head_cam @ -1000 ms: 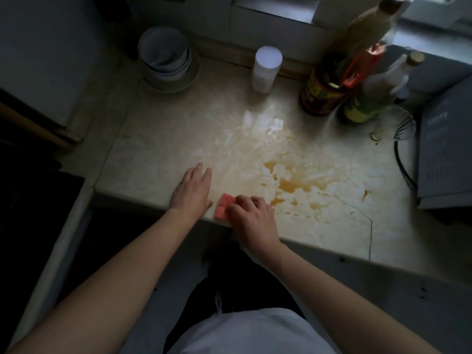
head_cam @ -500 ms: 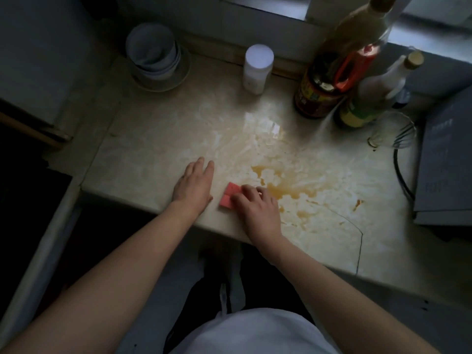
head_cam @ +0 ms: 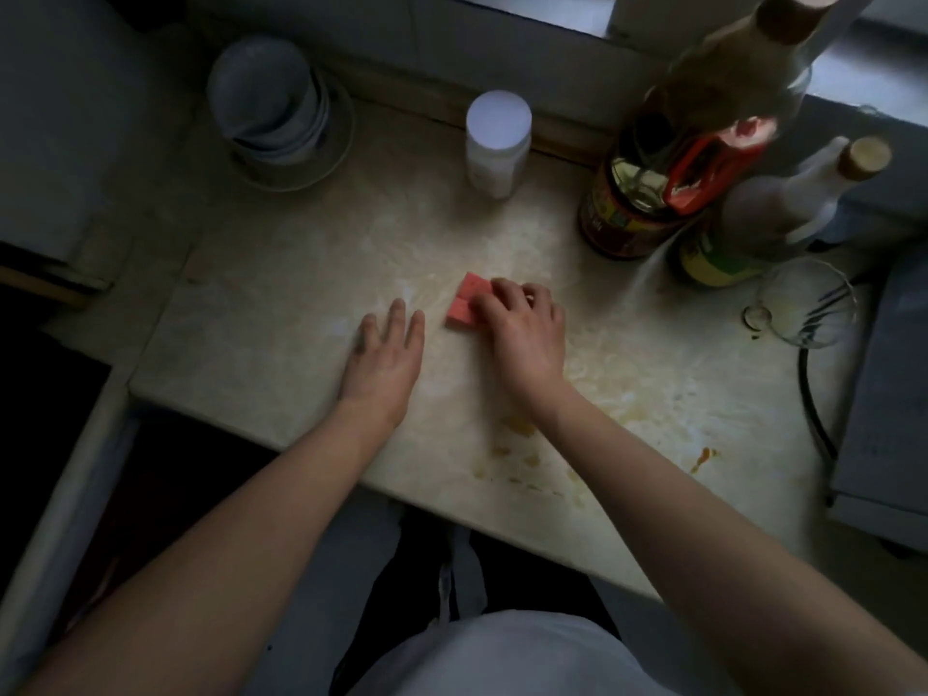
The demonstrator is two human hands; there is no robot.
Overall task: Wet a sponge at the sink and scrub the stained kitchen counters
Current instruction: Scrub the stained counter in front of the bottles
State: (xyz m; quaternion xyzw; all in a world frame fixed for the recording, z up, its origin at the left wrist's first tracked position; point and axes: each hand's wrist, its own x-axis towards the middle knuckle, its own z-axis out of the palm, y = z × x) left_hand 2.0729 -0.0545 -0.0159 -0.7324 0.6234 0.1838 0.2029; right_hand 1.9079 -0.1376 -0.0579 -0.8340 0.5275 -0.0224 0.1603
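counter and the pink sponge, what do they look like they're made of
Counter: likely polished marble or marble-look stone, cream with veining and a faint sheen. Sponge: seems soft foam, matte pink, grooved on top, gripped by the right hand.

Right hand (head_cam: 522, 339) pushed sponge (head_cam: 464, 306) away from edge; stain (head_cam: 519, 427) smeared (paler now).

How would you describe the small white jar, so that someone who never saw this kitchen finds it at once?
Look along the back edge of the pale counter. Between the stacked bowls on the left and the big dark bottle with the red handle on the right stands the white jar. It alone is a short, upright cylinder with a flat white lid.
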